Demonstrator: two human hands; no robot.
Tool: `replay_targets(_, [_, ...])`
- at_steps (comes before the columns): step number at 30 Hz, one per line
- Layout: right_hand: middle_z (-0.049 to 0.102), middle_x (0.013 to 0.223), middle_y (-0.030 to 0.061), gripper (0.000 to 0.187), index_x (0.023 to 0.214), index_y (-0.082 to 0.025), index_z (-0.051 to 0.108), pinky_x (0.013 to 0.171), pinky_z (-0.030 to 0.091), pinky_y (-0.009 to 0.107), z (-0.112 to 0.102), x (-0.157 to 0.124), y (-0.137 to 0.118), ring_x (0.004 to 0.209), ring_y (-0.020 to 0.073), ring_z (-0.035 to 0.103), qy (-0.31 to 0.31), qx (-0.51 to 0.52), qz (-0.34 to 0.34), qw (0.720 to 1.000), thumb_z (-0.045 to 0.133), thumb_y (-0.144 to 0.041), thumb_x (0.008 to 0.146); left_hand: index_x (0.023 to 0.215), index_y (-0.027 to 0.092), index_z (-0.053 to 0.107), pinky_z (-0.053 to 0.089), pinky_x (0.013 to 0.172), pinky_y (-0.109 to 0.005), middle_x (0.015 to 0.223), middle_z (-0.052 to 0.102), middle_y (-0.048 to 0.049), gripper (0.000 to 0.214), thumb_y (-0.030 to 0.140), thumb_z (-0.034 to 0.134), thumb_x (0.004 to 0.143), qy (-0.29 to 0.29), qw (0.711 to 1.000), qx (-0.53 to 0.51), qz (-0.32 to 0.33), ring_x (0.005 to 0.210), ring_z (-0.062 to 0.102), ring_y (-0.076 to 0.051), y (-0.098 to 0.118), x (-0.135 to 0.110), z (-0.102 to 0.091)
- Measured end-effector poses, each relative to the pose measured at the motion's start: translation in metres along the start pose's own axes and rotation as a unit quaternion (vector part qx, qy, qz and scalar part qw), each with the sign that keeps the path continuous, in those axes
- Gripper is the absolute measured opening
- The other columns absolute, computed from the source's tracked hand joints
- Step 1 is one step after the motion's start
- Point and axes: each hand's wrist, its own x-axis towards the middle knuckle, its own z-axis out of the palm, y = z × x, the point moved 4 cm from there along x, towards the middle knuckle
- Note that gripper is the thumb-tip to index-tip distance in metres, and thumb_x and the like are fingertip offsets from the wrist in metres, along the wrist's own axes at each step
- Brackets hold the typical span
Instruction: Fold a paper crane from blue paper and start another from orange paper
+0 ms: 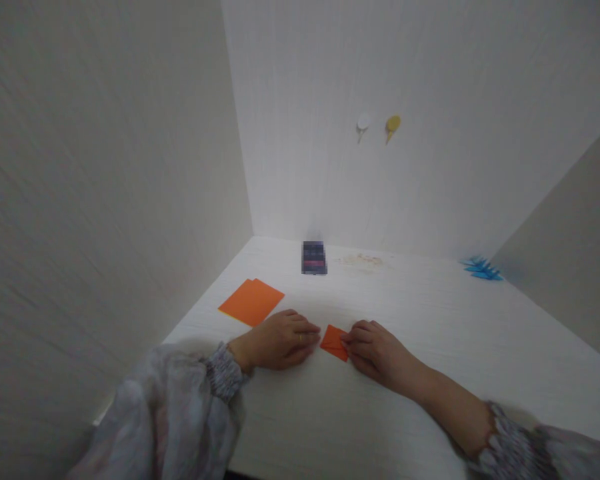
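Note:
A small folded piece of orange origami paper (333, 341) lies on the white table with a crease or flap edge across it. My right hand (377, 352) has its fingertips closed on the paper's right side, hiding that corner. Just left of the paper, my left hand (287, 339) rests low over the table, fingers stretched out and lying together, a ring on one of them. Its fingertips come close to the paper's left corner; whether they touch it I cannot tell.
Flat orange sheets (253, 302) lie overlapping beyond my left hand. A dark blurred rectangular object (314, 258) stands near the back wall. Blue folded paper pieces (481, 268) sit at the back right. White and yellow hooks (393, 124) are on the wall. Panels enclose the table's sides.

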Motion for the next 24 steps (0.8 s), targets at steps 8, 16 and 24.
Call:
replay_targets(8, [0.061,0.092,0.0038,0.018,0.087,-0.019,0.061,0.074,0.037,0.032,-0.004,0.003,-0.005,0.086,0.0176,0.049,-0.007,0.006,0.009,1.000,0.044,-0.016,0.081,0.113,0.016,0.048,0.038,0.082,-0.033,0.105,0.057,-0.0083,0.032,0.029,0.039,0.084,-0.010,0.999,-0.019,-0.029,0.093,0.049,-0.018,0.006,0.012,-0.002])
replay_targets(16, [0.059,0.080,0.0051,0.019,0.081,-0.018,0.063,0.071,0.037,0.031,0.002,0.007,-0.002,0.080,0.0173,0.049,0.028,0.002,0.025,0.999,0.045,-0.023,0.083,0.090,0.018,0.061,0.038,0.082,-0.031,0.098,0.059,-0.0045,0.019,0.027,0.047,0.080,0.004,0.994,-0.092,-0.051,0.090,0.050,-0.016,0.006,0.014,0.000])
replay_targets(24, [0.054,0.076,0.0048,0.018,0.084,-0.018,0.061,0.066,0.035,0.029,0.009,0.010,-0.001,0.074,0.0166,0.047,0.038,-0.007,0.085,0.996,0.044,-0.024,0.084,0.083,0.018,0.063,0.038,0.082,-0.028,0.094,0.058,-0.0041,0.012,0.021,0.055,0.074,0.030,0.970,-0.225,-0.084,0.089,0.050,-0.015,0.001,0.014,0.002])
